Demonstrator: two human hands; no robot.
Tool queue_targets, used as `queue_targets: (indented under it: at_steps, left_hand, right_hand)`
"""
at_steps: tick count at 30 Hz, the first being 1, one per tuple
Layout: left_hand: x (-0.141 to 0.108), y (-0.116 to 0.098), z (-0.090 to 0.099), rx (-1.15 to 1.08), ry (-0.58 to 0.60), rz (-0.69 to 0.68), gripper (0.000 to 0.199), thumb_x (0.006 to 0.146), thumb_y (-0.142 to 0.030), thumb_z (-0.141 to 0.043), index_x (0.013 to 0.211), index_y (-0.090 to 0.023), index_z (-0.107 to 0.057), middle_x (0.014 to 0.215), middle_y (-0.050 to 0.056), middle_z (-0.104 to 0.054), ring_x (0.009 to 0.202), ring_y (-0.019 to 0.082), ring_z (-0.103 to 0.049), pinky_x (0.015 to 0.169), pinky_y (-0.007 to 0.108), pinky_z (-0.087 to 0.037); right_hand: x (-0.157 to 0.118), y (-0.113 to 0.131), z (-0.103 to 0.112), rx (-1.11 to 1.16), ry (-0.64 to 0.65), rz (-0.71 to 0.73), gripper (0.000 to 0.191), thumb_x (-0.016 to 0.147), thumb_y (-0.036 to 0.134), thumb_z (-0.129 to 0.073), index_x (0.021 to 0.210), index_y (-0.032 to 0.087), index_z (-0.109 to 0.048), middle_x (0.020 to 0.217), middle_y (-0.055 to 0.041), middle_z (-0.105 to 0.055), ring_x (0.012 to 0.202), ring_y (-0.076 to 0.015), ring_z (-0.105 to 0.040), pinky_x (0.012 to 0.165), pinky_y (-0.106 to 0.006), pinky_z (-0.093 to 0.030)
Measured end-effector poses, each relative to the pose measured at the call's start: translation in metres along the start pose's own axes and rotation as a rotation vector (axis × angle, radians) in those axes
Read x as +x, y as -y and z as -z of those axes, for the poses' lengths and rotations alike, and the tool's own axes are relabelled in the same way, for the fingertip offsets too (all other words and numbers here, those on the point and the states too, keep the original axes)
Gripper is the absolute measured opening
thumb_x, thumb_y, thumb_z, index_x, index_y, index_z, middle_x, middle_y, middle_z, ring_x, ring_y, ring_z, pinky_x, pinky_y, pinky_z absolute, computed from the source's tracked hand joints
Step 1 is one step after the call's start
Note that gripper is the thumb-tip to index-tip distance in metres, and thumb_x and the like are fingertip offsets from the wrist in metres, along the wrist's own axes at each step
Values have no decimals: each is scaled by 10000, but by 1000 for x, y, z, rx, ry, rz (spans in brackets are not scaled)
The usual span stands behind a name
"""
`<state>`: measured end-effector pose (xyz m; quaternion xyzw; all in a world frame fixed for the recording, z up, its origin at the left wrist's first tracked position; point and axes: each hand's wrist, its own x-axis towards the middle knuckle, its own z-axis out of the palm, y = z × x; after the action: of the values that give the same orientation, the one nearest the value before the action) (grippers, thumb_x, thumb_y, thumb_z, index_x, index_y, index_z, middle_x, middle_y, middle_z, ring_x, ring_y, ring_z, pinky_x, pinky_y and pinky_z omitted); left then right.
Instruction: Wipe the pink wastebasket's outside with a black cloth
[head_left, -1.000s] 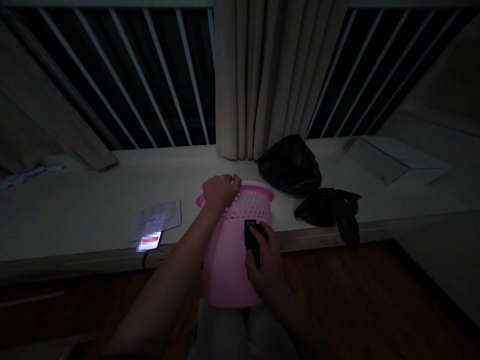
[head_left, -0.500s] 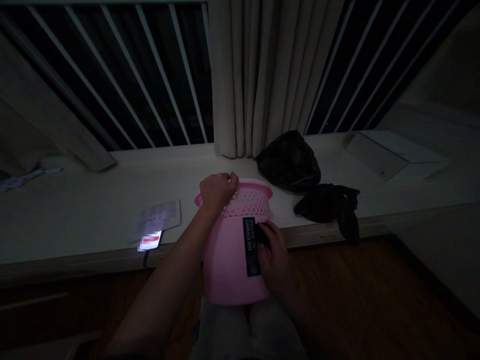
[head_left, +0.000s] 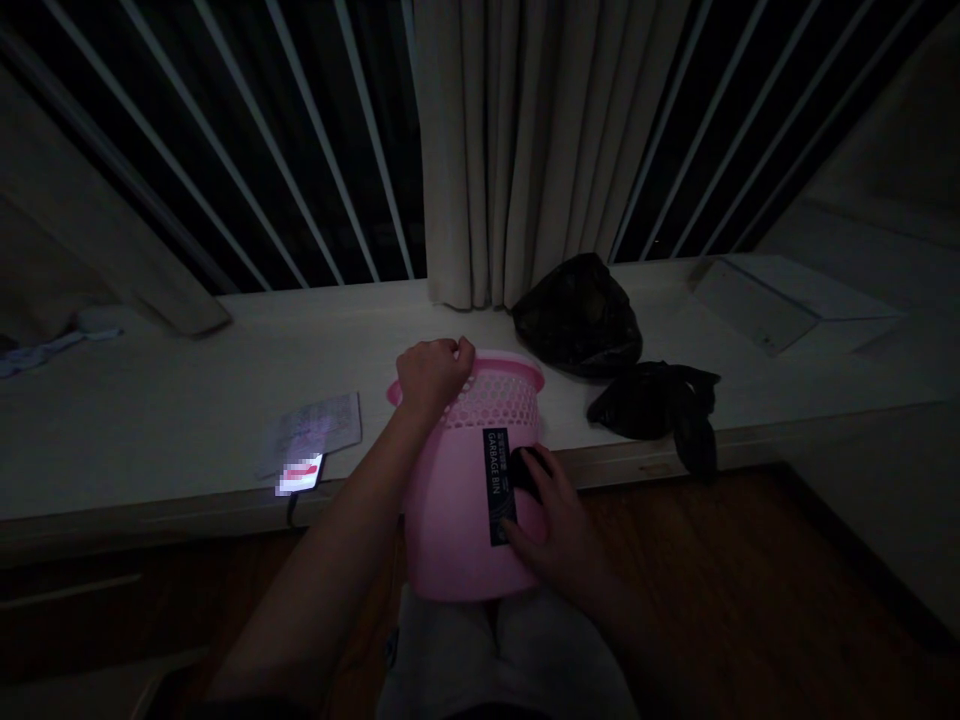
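A pink garbage bin (head_left: 450, 510) with a honeycomb-pierced upper band and a dark label (head_left: 496, 487) is in front of my legs, at the edge of the white sill. My left hand (head_left: 435, 372) is closed over its rim at the top left. My right hand (head_left: 555, 520) lies against the bin's right side, fingers bent over a small black item (head_left: 529, 472) beside the label. The thumb is apart from the fingers and touches the label's lower part. In this dim light the black item's kind cannot be made out.
Two black plastic bags, a larger one (head_left: 579, 318) and a smaller knotted one (head_left: 651, 402), sit right of the bin on the sill (head_left: 180, 420). A white box (head_left: 802, 300) stands farther right. Left are a paper sheet (head_left: 322, 420) and a lit phone (head_left: 301, 474). Curtains (head_left: 510, 150) hang behind.
My right thumb has moved away from the fingers and down onto the label. My left hand keeps its hold on the rim. The whole view has shifted slightly.
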<state>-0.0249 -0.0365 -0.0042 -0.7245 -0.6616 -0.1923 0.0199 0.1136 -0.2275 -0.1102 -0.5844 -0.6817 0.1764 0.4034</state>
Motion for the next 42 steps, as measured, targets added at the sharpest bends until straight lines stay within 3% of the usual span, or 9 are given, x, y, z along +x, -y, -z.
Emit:
queue_targets:
  at_steps: [5,14,19,42]
  left_hand:
    - [-1,-3,2,23,9,-17,566,910,-448,-273,947,-169,-764,842,136,-729,809,267,-659,711,361,-436]
    - [-1,-1,1,17,13,-5,579,918,-446,-260,973,-158,-759,856,143,-725,825,274,-658,750,379,-441]
    - [0,-1,1,8,10,-3,562,909,-448,-284,960,-158,-764,858,148,-729,832,280,-665,733,365,-440]
    - [-1,-2,-2,-8,4,-7,571,919,-450,-271,965,-150,-755,897,158,-727,854,280,-661,759,380,-438]
  right_hand:
    - [-8,1,11,-71,96,81,871,747,378,-702,1492,215,-280,1532,-165,-279,1399,-320,-329,1079,-502,-399]
    - [-3,11,13,-105,62,48,799,723,340,-719,1441,234,-384,1486,-147,-381,1350,-310,-416,1055,-492,-433]
    - [-5,13,12,-112,79,39,826,718,358,-726,1448,196,-375,1497,-172,-358,1362,-320,-396,1051,-485,-439]
    - [-13,9,3,-77,80,28,807,812,347,-640,1507,266,-237,1563,-127,-206,1426,-316,-265,1100,-526,-362]
